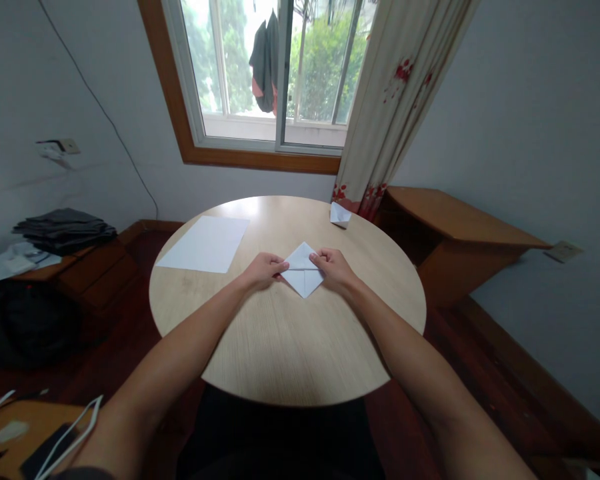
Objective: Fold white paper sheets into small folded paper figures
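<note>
A piece of white paper [304,283], folded into a diamond with crease lines across its middle, is held just over the round table [285,347]. My left hand [265,270] pinches its left corner, thumb on top and fingers partly underneath. At the right corner my right hand [334,267] grips it the same way, with the thumb lying on the upper half. Whether the paper touches the tabletop I cannot tell.
Flat white sheets [205,245] lie at the table's left. A small folded paper piece [340,215] stands near the far right edge, by the curtain [380,120]. Beyond is a window [275,137]. A wooden desk [460,213] stands to the right; dark folded cloth [63,230] lies left.
</note>
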A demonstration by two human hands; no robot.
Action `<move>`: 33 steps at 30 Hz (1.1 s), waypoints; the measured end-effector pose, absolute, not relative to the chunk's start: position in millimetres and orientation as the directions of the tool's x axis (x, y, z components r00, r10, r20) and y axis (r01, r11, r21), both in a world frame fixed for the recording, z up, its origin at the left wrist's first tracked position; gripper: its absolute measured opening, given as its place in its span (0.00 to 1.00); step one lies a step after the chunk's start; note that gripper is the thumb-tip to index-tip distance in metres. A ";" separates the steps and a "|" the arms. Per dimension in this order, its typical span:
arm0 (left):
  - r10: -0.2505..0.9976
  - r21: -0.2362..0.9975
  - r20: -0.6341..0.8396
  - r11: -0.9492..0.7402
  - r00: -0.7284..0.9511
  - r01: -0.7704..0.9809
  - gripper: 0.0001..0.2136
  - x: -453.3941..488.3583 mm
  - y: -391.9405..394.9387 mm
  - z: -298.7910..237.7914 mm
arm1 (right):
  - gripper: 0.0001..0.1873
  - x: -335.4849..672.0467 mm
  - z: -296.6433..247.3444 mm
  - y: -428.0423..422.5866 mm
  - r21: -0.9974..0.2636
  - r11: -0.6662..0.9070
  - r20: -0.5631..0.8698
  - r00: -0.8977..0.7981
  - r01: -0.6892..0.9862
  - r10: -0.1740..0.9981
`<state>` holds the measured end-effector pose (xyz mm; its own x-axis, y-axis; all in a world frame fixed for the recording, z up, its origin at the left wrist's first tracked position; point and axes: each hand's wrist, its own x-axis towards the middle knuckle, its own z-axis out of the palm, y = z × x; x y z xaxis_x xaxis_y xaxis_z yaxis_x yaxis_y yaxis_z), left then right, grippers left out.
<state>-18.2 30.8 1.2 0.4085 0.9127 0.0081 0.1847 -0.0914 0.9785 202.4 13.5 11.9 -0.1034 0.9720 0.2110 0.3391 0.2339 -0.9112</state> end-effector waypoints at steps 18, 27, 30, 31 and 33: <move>0.852 0.997 0.004 -0.046 0.524 0.068 0.25 -26.8 27.5 17.0 | 0.28 208.8 19.8 13.4 -0.914 0.270 0.235 -0.148 0.302 0.961; 0.878 0.971 -0.025 -0.091 0.477 0.219 0.25 -14.2 22.7 11.8 | 0.28 200.7 23.3 8.7 -0.891 0.268 0.229 -0.146 0.367 0.962; 0.881 0.979 -0.016 -0.083 0.473 0.187 0.24 -11.9 22.0 13.0 | 0.29 199.8 24.4 8.1 -0.897 0.267 0.230 -0.144 0.351 0.962; 0.882 0.980 -0.003 -0.090 0.472 0.175 0.24 -11.8 21.6 14.2 | 0.29 199.7 25.1 7.8 -0.900 0.265 0.228 -0.144 0.346 0.963; 0.887 0.981 0.023 -0.109 0.462 0.162 0.23 -12.1 20.8 16.8 | 0.29 199.6 26.5 7.2 -0.901 0.262 0.226 -0.143 0.346 0.964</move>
<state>-12.1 20.8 16.8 0.4615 0.8868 0.0227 0.1616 -0.1092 0.9808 199.6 7.2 26.5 -0.1429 0.9637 0.2256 0.3458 0.2622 -0.9010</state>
